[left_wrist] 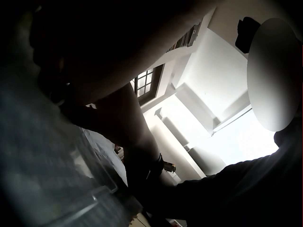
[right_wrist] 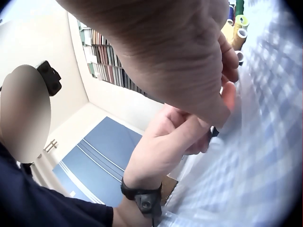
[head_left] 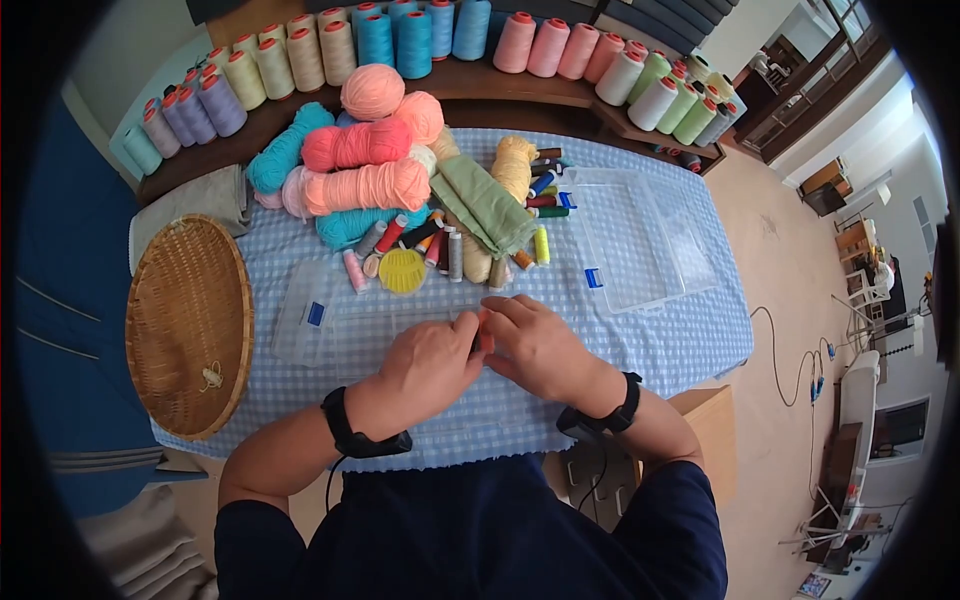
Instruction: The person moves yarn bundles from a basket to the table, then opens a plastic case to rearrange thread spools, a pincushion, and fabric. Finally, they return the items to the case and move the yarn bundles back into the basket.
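Observation:
My left hand (head_left: 428, 362) and right hand (head_left: 545, 345) meet over the front middle of the table, fingers curled in toward each other. Between their fingertips they pinch a small coral-red piece (head_left: 486, 332), with something dark beside it; cannot tell its kind, as fingers cover most of it. In the right wrist view the coral-red piece (right_wrist: 228, 97) peeks out by the right fingers. Beneath the hands lies a clear plastic box (head_left: 300, 340) with a blue latch. The left wrist view is very dark.
Behind the hands lie thread spools (head_left: 455, 255), a yellow round disc (head_left: 402, 271), folded green cloth (head_left: 485, 205) and piled yarn skeins (head_left: 365, 187). A second clear case (head_left: 650, 295) sits right, a wicker basket (head_left: 190, 340) left. Thread cones (head_left: 415, 45) line the back shelf.

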{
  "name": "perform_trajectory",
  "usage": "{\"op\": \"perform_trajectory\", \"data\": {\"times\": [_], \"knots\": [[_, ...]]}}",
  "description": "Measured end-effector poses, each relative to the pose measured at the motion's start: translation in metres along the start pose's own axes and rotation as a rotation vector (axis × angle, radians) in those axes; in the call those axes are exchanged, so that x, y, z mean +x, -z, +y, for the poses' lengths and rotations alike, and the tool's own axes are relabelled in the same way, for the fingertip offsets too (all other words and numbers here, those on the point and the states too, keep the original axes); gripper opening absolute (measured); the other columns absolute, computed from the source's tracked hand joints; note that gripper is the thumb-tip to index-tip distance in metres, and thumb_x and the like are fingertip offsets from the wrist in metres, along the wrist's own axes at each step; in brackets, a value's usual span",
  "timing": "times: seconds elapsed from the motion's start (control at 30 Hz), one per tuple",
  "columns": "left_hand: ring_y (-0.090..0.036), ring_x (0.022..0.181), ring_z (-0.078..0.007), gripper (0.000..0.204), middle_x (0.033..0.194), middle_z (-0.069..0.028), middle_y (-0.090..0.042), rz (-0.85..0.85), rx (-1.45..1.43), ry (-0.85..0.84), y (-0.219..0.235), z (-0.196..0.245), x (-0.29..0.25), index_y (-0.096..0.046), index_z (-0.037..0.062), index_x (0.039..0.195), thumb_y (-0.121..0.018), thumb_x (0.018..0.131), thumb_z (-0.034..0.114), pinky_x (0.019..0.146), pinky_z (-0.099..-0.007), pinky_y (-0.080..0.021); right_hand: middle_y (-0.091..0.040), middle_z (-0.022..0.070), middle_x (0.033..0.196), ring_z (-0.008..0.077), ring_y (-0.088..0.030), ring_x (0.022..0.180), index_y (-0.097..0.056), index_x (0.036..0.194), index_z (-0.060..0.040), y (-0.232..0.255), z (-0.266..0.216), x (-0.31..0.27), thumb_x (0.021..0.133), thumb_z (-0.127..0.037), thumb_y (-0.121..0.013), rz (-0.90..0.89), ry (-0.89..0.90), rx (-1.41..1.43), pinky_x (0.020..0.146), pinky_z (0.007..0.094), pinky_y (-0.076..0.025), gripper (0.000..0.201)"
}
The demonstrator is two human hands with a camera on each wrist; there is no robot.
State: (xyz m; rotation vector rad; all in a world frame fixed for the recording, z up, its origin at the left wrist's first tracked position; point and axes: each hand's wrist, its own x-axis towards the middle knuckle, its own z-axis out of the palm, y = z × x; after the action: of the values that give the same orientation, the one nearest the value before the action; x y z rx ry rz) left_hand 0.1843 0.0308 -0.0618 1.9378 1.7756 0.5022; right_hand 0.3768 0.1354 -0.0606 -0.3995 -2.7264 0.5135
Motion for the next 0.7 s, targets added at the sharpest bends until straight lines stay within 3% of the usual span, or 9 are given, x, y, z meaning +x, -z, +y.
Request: {"op": "perform_trajectory", "data": {"times": [0.03, 0.1, 0.3, 0.4, 0.5, 0.53, 0.6, 0.63, 0.7], "knots": [[-0.07, 0.085, -0.0462, 0.039, 0.089, -0.0234, -0.07, 0.0, -0.001, 0.001, 0.0, -0.005, -0.001, -0.055, 0.0003, 0.115, -0.079, 0.093, 0.022, 0.076, -0.0559, -0.055, -0.066, 0.0222, 0.13, 0.0407, -0.066, 0.112, -0.063, 0.119, 0.0031, -0.002, 0.0, -0.001, 0.083, -0.011, -0.083, -0.004, -0.009, 0.016, 0.099, 0.0471, -0.056, 0.044], [-0.07, 0.088, -0.0456, 0.042, 0.093, -0.0232, -0.07, 0.049, -0.054, -0.175, 0.0, -0.02, -0.007, -0.055, 0.0007, 0.115, -0.081, 0.093, 0.024, 0.077, -0.0546, -0.055, -0.065, 0.0232, 0.13, 0.0413, -0.067, 0.112, -0.062, 0.119, 0.0045, -0.007, 0.0, -0.002, 0.084, -0.01, -0.082, -0.013, -0.016, 0.042, 0.098, 0.0472, -0.057, 0.043], [-0.07, 0.092, -0.044, 0.036, 0.097, -0.0215, -0.07, -0.03, -0.054, -0.136, 0.013, -0.022, -0.006, -0.059, 0.0007, 0.109, -0.082, 0.092, 0.023, 0.079, -0.0533, -0.055, -0.065, 0.0247, 0.126, 0.0427, -0.071, 0.102, -0.065, 0.113, 0.0064, -0.01, -0.002, 0.003, 0.087, -0.003, -0.076, -0.045, -0.014, 0.17, 0.09, 0.047, -0.061, 0.03], [-0.07, 0.093, -0.0438, 0.034, 0.099, -0.021, -0.071, 0.015, -0.069, -0.105, 0.019, -0.024, -0.001, -0.06, 0.001, 0.108, -0.081, 0.093, 0.022, 0.08, -0.0532, -0.055, -0.067, 0.0217, 0.118, 0.0426, -0.071, 0.098, -0.067, 0.11, 0.0037, 0.0, 0.004, 0.011, 0.088, -0.004, -0.076, -0.019, 0.101, 0.22, 0.087, 0.0469, -0.061, 0.025], [-0.071, 0.093, -0.0425, 0.031, 0.1, -0.0209, -0.071, 0.183, -0.025, -0.054, 0.022, -0.033, 0.016, -0.061, 0.0016, 0.109, -0.08, 0.094, 0.02, 0.08, -0.0525, -0.055, -0.069, 0.015, 0.103, 0.0397, -0.07, 0.095, -0.069, 0.106, -0.001, 0.006, 0.02, 0.017, 0.088, -0.009, -0.078, 0.142, -0.07, 0.044, 0.08, 0.0479, -0.059, 0.022], [-0.071, 0.093, -0.0425, 0.031, 0.1, -0.0209, -0.071, 0.182, -0.027, -0.054, 0.021, -0.035, 0.024, -0.061, 0.0016, 0.109, -0.08, 0.094, 0.02, 0.08, -0.0525, -0.055, -0.069, 0.015, 0.103, 0.0397, -0.07, 0.095, -0.069, 0.106, -0.001, 0.007, 0.023, 0.021, 0.088, -0.009, -0.078, 0.141, -0.072, 0.044, 0.08, 0.0479, -0.059, 0.022], [-0.072, 0.095, -0.0405, 0.028, 0.102, -0.0208, -0.072, 0.357, 0.006, 0.014, 0.02, -0.038, 0.046, -0.061, 0.0014, 0.11, -0.078, 0.095, 0.018, 0.081, -0.0513, -0.055, -0.073, 0.017, 0.108, 0.0394, -0.073, 0.095, -0.071, 0.111, -0.001, 0.01, 0.026, 0.031, 0.087, -0.008, -0.082, 0.148, -0.229, -0.109, 0.081, 0.0471, -0.061, 0.027], [-0.073, 0.092, -0.0403, 0.028, 0.099, -0.02, -0.073, 0.426, 0.038, -0.035, 0.019, -0.04, 0.055, -0.06, 0.0014, 0.109, -0.079, 0.095, 0.016, 0.078, -0.0509, -0.057, -0.072, 0.0176, 0.106, 0.0403, -0.073, 0.093, -0.069, 0.113, -0.0018, 0.008, 0.026, 0.035, 0.087, -0.011, -0.084, 0.197, -0.244, -0.138, 0.078, 0.0483, -0.06, 0.032], [-0.074, 0.089, -0.0414, 0.029, 0.097, -0.0204, -0.073, 0.403, 0.06, 0.005, 0.017, -0.04, 0.066, -0.059, 0.0015, 0.11, -0.079, 0.094, 0.016, 0.076, -0.0516, -0.057, -0.072, 0.0186, 0.105, 0.0413, -0.073, 0.091, -0.067, 0.115, -0.0016, 0.004, 0.03, 0.04, 0.087, -0.012, -0.084, 0.16, -0.284, -0.131, 0.077, 0.049, -0.06, 0.035]]}}
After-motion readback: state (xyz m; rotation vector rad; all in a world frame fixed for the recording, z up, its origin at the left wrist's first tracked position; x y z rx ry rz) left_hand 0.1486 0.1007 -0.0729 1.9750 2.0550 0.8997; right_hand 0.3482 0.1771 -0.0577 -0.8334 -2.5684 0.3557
